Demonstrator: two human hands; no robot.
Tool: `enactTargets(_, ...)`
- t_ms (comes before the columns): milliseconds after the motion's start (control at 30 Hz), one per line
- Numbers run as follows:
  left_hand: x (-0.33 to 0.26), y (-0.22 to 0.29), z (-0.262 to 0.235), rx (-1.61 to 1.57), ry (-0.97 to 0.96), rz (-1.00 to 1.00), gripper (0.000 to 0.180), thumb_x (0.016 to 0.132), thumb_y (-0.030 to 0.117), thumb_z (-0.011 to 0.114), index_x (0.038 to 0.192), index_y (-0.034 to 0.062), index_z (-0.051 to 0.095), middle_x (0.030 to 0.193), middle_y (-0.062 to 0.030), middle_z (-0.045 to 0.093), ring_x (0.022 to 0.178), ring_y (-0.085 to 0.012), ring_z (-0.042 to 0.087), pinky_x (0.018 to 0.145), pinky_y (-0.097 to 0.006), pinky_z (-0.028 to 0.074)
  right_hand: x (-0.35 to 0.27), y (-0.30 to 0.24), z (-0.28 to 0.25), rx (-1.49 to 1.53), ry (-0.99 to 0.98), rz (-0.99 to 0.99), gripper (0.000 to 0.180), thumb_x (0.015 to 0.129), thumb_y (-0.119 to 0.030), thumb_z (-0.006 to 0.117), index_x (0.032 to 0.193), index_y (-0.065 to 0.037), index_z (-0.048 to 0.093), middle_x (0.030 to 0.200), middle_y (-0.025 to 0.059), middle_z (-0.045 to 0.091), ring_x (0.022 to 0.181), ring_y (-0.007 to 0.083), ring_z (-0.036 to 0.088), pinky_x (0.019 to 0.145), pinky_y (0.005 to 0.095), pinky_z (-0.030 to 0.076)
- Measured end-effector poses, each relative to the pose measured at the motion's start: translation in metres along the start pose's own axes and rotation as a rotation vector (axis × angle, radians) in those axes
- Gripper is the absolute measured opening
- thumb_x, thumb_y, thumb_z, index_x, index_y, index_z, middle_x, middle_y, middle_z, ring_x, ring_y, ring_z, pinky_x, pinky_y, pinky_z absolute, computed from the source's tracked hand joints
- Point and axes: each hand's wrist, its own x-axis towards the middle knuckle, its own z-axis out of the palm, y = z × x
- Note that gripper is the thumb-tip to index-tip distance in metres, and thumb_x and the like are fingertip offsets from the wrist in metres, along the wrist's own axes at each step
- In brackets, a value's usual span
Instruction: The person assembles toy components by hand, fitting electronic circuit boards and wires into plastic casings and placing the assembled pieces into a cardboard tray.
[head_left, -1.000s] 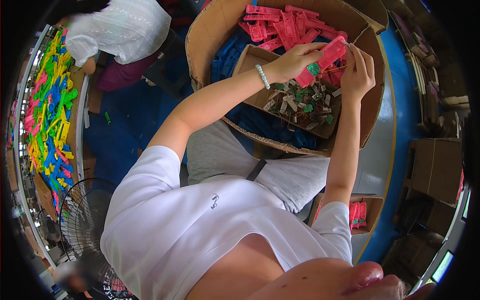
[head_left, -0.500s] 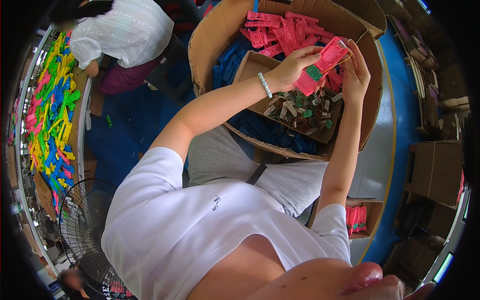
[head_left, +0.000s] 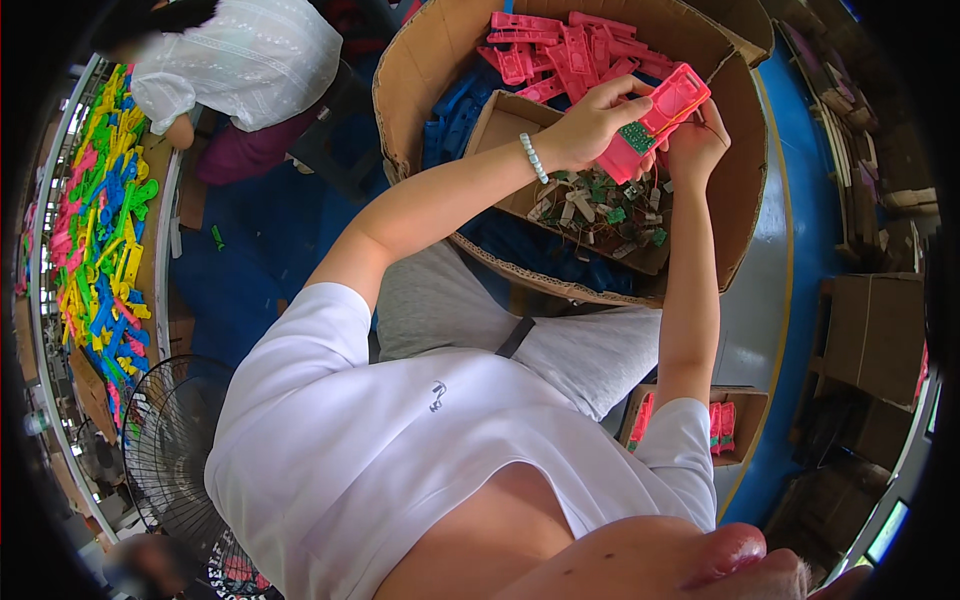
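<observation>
Above the big cardboard box, my left hand (head_left: 590,125) is closed on the left edge of a pink plastic housing (head_left: 628,160), thumb on top. A small green circuit board (head_left: 638,137) sits in the housing, and a thin yellow-orange wire (head_left: 676,118) runs across it. My right hand (head_left: 697,150) is closed at the housing's right side, its fingers curled against the edge and partly hidden. Below the hands, an inner cardboard tray (head_left: 493,130) holds several small green boards with wires and white parts (head_left: 590,205).
Loose pink housings (head_left: 575,55) lie at the box's far side, blue ones (head_left: 462,115) to the left and near. Pink pieces fill a smaller carton (head_left: 745,440) by my right elbow. A person (head_left: 240,65) sits left beside a table of coloured plastic parts (head_left: 105,240); a fan (head_left: 170,450) stands near.
My right hand has moved down from the housing's upper end to its right side, fingers now more curled. The wire now lies across the housing. My left hand keeps its hold.
</observation>
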Motion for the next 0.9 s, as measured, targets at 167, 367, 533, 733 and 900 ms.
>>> enactTargets(167, 0.008, -0.008, -0.028, 0.511, 0.102, 0.153, 0.022, 0.101, 0.023, 0.049, 0.112, 0.0048, 0.043, 0.084, -0.0119, 0.063, 0.063, -0.0165, 0.065, 0.053, -0.030, 0.053, -0.012, 0.000, 0.009, 0.584, -0.204, 0.278, 0.022, 0.090, 0.006, 0.056, 0.111, 0.008, 0.062, 0.104, 0.0098, 0.067, 0.092, 0.0160, 0.064, 0.084, 0.0291, 0.052)
enactTargets(367, 0.003, -0.020, -0.051, 0.668, 0.170, 0.217, 0.026, 0.101, 0.024, 0.050, 0.119, 0.0081, 0.044, 0.102, -0.0040, 0.057, 0.088, -0.0062, 0.055, 0.077, -0.026, 0.045, -0.015, -0.010, 0.012, 0.696, -0.332, 0.429, 0.024, 0.093, -0.003, 0.059, 0.114, 0.007, 0.060, 0.108, 0.0113, 0.066, 0.096, 0.0173, 0.063, 0.086, 0.0309, 0.051)
enactTargets(533, 0.008, -0.022, -0.049, 0.722, 0.117, 0.228, 0.027, 0.100, 0.022, 0.053, 0.121, 0.0091, 0.043, 0.095, 0.0007, 0.053, 0.077, -0.0036, 0.050, 0.070, -0.023, 0.041, -0.013, -0.007, 0.014, 0.623, -0.252, 0.376, 0.019, 0.093, -0.005, 0.059, 0.110, 0.005, 0.062, 0.102, 0.0079, 0.067, 0.090, 0.0136, 0.063, 0.081, 0.0281, 0.051)
enactTargets(733, 0.011, -0.027, -0.051, 0.686, 0.133, 0.311, 0.038, 0.098, 0.027, 0.055, 0.126, 0.0070, 0.040, 0.099, -0.0081, 0.062, 0.088, -0.0116, 0.061, 0.079, -0.029, 0.047, -0.015, -0.004, 0.023, 0.695, -0.199, 0.369, 0.018, 0.093, -0.005, 0.060, 0.107, 0.005, 0.063, 0.098, 0.0075, 0.067, 0.089, 0.0139, 0.063, 0.080, 0.0282, 0.051)
enactTargets(900, 0.005, -0.029, -0.038, 0.067, 0.170, 0.149, 0.030, 0.099, 0.022, 0.052, 0.126, 0.0086, 0.045, 0.113, -0.0072, 0.060, 0.094, -0.0140, 0.062, 0.075, -0.031, 0.054, -0.030, -0.022, 0.020, 0.711, -0.156, 0.519, 0.024, 0.091, -0.002, 0.059, 0.115, 0.004, 0.057, 0.108, 0.0121, 0.063, 0.097, 0.0171, 0.062, 0.083, 0.0313, 0.052)
